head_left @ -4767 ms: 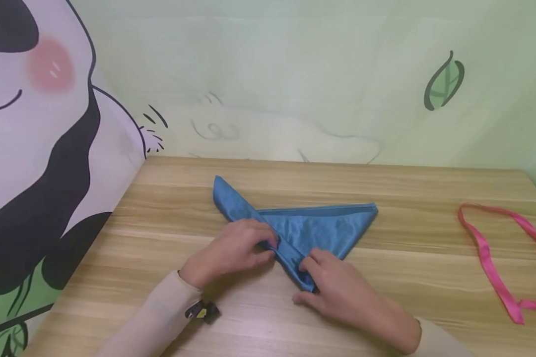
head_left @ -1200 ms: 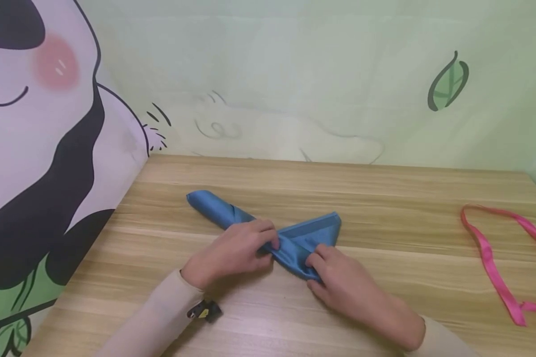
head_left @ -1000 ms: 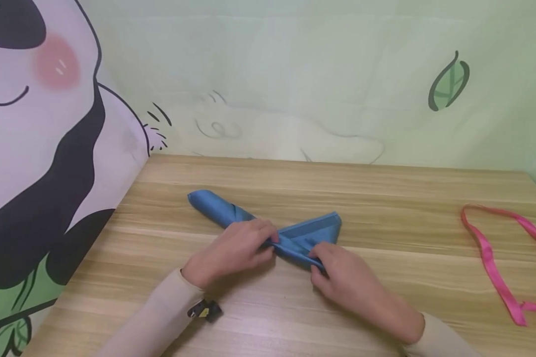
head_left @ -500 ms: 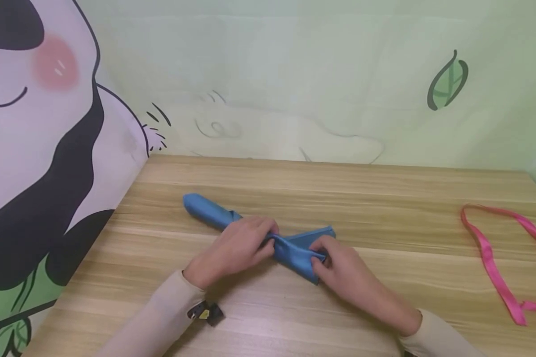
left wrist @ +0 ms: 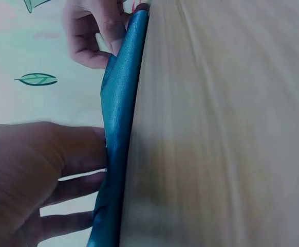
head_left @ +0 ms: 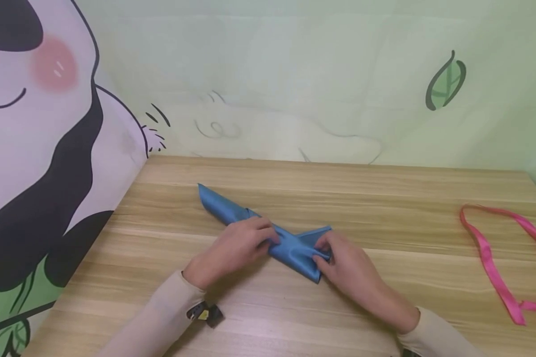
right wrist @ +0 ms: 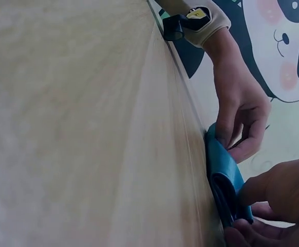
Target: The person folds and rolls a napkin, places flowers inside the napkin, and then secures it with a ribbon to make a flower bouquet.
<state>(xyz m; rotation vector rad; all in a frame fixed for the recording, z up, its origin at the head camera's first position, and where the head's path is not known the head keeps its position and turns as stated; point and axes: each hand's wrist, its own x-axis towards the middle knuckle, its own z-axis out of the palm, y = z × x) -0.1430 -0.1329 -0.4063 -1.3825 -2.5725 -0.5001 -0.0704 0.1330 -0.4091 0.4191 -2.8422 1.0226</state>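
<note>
A shiny blue satin cloth (head_left: pixel 295 250) lies on the wooden table, its left part rolled into a slanting tube and its right part a loose folded flap. At the middle of the roll my left hand (head_left: pixel 232 248) holds the fabric, fingertips on top; the thumb is hidden in the head view. In the left wrist view, fingers of this hand (left wrist: pixel 31 170) lie along the cloth (left wrist: pixel 121 103). My right hand (head_left: pixel 353 267) pinches a fold at the right end between thumb and fingers. The right wrist view shows layered folds in the cloth (right wrist: pixel 224 177) beside this hand (right wrist: pixel 283 200).
A pink ribbon (head_left: pixel 487 260) lies in a loop on the right of the table (head_left: pixel 384 198). Behind stands a pale green backdrop (head_left: pixel 272 74) with a panda and leaf drawings. A small black device (head_left: pixel 205 314) is strapped to the left wrist.
The cloth's right part has gone from a wide triangle to a small flap as the roll grew. In the last half second, the roll's left end has shifted right and away; my right hand keeps its pinch.
</note>
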